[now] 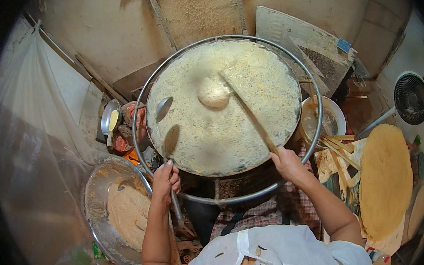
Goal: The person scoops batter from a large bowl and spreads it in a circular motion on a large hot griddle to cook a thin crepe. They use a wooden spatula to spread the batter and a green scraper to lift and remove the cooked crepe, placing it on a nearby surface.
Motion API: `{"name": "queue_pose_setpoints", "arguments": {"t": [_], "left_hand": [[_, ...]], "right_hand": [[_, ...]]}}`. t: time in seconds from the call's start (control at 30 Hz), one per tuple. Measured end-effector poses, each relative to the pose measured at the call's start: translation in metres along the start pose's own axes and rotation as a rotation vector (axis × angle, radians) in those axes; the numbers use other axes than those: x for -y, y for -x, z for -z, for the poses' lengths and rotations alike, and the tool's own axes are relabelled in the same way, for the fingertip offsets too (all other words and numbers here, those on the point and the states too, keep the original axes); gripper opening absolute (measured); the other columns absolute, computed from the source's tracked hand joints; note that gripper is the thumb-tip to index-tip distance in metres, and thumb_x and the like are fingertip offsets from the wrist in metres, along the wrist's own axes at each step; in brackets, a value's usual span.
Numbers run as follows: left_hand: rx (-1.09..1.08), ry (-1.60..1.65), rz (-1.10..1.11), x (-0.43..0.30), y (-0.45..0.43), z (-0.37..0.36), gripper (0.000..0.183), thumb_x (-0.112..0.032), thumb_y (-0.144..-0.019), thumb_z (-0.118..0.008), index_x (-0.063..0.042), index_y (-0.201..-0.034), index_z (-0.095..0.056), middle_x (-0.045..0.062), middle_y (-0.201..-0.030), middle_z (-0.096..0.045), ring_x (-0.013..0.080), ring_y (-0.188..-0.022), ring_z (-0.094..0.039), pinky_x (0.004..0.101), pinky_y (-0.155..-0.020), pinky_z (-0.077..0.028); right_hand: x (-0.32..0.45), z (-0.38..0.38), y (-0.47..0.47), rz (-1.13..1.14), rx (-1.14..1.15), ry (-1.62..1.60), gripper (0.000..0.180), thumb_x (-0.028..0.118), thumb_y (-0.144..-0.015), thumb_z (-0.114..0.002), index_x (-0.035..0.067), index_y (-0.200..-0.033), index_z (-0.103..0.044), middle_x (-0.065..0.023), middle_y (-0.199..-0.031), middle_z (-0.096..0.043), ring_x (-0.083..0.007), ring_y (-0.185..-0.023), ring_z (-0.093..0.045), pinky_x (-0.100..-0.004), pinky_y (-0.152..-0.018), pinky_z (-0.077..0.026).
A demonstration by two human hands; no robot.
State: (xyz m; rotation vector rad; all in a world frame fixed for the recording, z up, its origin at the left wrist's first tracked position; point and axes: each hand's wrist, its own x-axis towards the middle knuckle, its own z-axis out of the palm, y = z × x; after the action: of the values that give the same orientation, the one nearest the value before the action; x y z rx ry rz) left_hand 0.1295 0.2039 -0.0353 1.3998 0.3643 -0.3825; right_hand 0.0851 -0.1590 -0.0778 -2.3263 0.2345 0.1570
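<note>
In front of me lies a large round griddle (pixel 291 120), its top coated with a thin, pale layer of batter (pixel 219 140). A rounded lump of dough (pixel 214 94) sits near the middle. My right hand (pixel 291 164) grips the near end of a long wooden scraper (pixel 252 119), whose far part passes beside the lump. Near the griddle's front left edge, my left hand (pixel 166 179) holds a metal ladle (pixel 164 109) by its handle. The ladle's bowl hangs over the left of the griddle and casts a shadow on the batter.
A metal ring rail (pixel 319 118) surrounds the griddle. At lower left stands a metal basin (pixel 93 213) of wet dough (pixel 127 211). On the right are a white bucket (pixel 342 114), wooden sticks (pixel 339 146), a stack of flat tan pancakes (pixel 385 183) and a fan (pixel 412 97).
</note>
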Motion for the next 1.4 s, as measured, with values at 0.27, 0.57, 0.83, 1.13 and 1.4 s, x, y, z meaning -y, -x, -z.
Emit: {"name": "queue_pose_setpoints", "arguments": {"t": [0.27,0.57,0.83,1.13,1.4], "left_hand": [[0.425,0.762,0.281,0.004,-0.119,-0.070,0.043,-0.043,-0.098,-0.040,-0.012,-0.071,-0.052,-0.005,-0.047,-0.031,0.0086,-0.037,-0.027,0.0249,-0.036,-0.026],[0.844,1.432,0.252,0.008,0.019,-0.030,0.043,-0.036,-0.102,-0.028,-0.007,-0.072,-0.040,0.000,-0.047,-0.032,0.0090,-0.034,-0.032,0.0250,-0.035,-0.033],[-0.608,-0.168,0.039,0.122,0.158,0.163,0.040,-0.037,-0.096,-0.045,-0.003,-0.077,-0.054,0.009,-0.054,-0.051,0.0227,-0.043,-0.049,0.0337,-0.040,-0.040],[-0.645,-1.383,0.166,0.159,0.177,0.212,0.034,-0.027,-0.084,-0.058,0.006,-0.078,-0.062,0.025,-0.079,-0.063,0.0429,-0.076,-0.060,0.0469,-0.070,-0.046],[-0.254,0.032,0.090,0.157,0.024,0.069,0.056,-0.052,-0.093,-0.047,0.004,-0.091,-0.054,0.011,-0.066,-0.056,0.0199,-0.044,-0.051,0.0312,-0.041,-0.044]], "right_hand": [[0.043,-0.067,0.011,0.028,0.189,-0.141,0.028,0.022,-0.092,-0.051,-0.006,-0.090,-0.048,-0.0309,-0.076,-0.059,-0.0509,-0.074,-0.057,-0.0549,-0.066,-0.045],[0.040,-0.044,0.082,0.269,0.456,-0.161,0.026,0.023,-0.091,-0.054,-0.001,-0.088,-0.045,-0.0295,-0.069,-0.057,-0.0486,-0.068,-0.057,-0.0538,-0.058,-0.043],[-0.030,-0.031,0.017,0.036,-0.098,-0.136,0.030,0.025,-0.092,-0.052,-0.005,-0.089,-0.050,-0.0257,-0.079,-0.057,-0.0425,-0.077,-0.056,-0.0449,-0.067,-0.044],[0.013,-0.048,0.085,0.210,0.260,-0.025,0.036,0.031,-0.093,-0.050,-0.004,-0.087,-0.054,-0.0293,-0.081,-0.060,-0.0466,-0.080,-0.059,-0.0504,-0.069,-0.046],[-0.043,-0.019,0.111,-0.105,0.095,-0.477,0.049,0.043,-0.097,-0.042,-0.001,-0.083,-0.060,-0.0052,-0.067,-0.053,-0.0158,-0.064,-0.052,-0.0335,-0.060,-0.041]]}}
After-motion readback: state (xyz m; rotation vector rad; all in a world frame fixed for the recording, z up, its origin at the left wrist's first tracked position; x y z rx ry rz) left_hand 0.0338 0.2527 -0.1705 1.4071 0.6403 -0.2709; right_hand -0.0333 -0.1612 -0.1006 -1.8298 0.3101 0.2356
